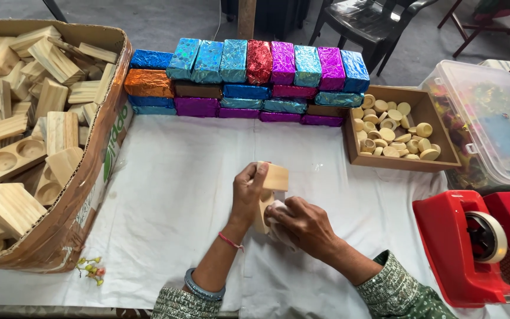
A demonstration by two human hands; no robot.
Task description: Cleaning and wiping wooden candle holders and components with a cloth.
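A pale wooden block (271, 189) with round recesses is held upright just above the middle of the counter (166, 195), which is covered by a white cloth. The left hand (249, 192) is closed around the block's upper end, thumb on top. The right hand (302, 224) is curled and pressed against the block's lower face, with a small white rag (277, 208) bunched under the fingers.

The block is gripped only at its top, so it could be levered out of the left hand by a hard push from the rag and dropped on the cloth. Fingers could be caught on a rough edge or recess rim, though no splinters can be made out.

At 12 o'clock a wall of foil-wrapped blocks (249, 77) is stacked loosely; it could be toppled by a knock. A box of wooden discs (394, 127) sits at 2 o'clock, a red tape dispenser (473, 248) at 4 o'clock, and a carton of bare blocks (36, 130) at 9 o'clock.
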